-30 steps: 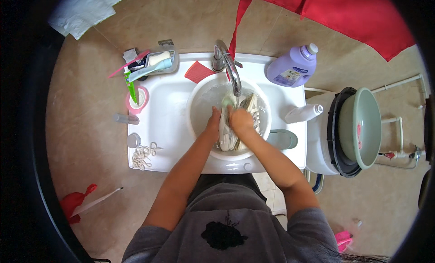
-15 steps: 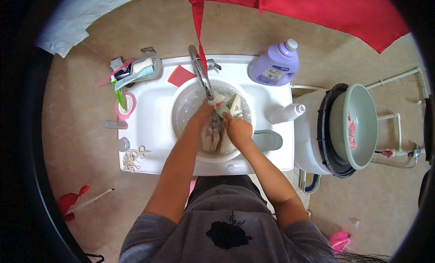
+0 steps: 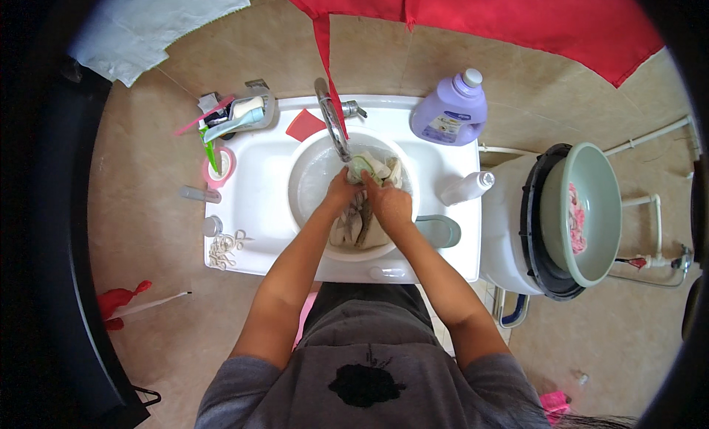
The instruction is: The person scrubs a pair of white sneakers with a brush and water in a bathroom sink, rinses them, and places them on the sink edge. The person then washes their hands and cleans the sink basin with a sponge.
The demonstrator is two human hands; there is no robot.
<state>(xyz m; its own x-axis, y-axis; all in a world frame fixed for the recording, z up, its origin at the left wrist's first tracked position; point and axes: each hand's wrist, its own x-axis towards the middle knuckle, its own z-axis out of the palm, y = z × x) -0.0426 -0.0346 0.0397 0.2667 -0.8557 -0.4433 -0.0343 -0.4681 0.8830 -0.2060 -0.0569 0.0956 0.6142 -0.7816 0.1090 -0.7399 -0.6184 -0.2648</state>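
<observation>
The left hand [image 3: 340, 190] and right hand [image 3: 391, 202] curl closed around a pale-green item [image 3: 360, 165], far in the basin [image 3: 292, 187]; a wet grip could let it slip.

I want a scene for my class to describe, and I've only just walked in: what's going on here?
A person stands at a white sink, both arms reaching into a white basin of water. The left hand and right hand together hold a pale green item, not clearly identifiable, close by the spout of the faucet. Below it, what look like pale shoes lie in the basin. A purple bottle stands at the sink's back right.
</observation>
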